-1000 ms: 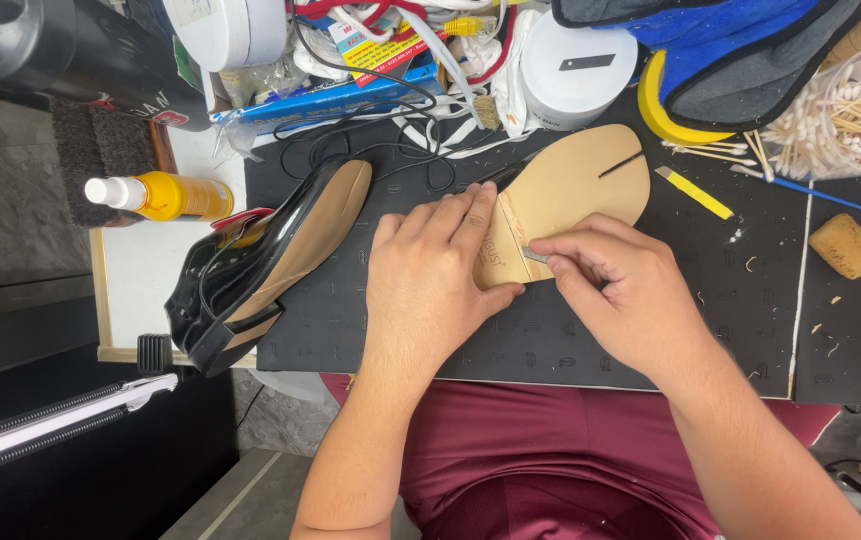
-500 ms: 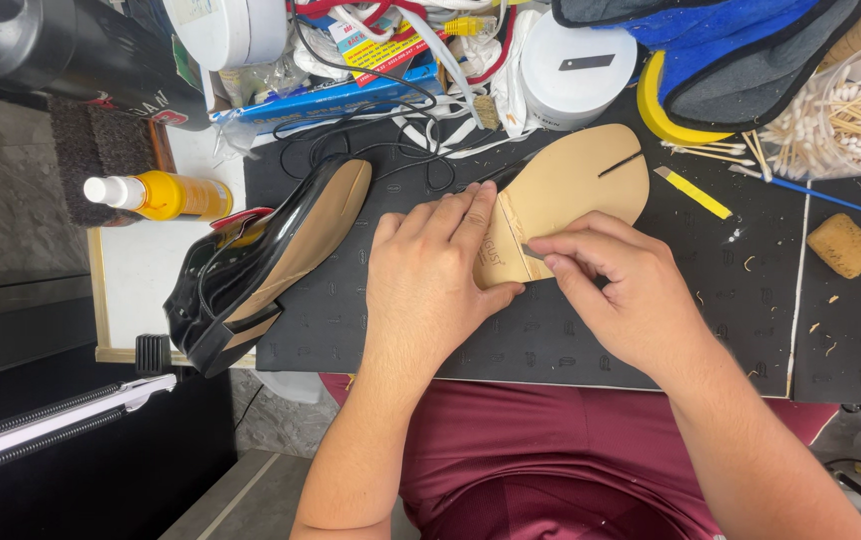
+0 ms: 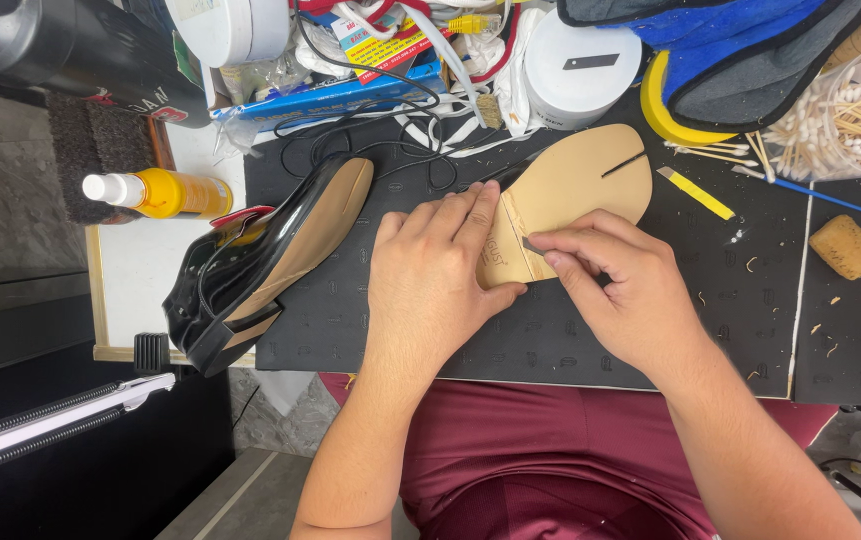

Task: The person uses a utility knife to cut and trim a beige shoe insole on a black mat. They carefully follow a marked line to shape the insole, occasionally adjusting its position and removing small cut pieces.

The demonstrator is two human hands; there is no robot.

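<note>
Head view: yellow bottle (image 3: 163, 193) beside black shoe (image 3: 251, 265)

Even, bright overhead light; soft short shadows under hands; sharp focus throughout, slight wide-angle stretch at edges.

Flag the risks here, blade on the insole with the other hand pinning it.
1. The small blade in the right hand sits right beside the left hand fingertips; a slip could cut them.
2. The tan insole is held only by hand pressure on the black mat; it could shift mid-cut.
</note>
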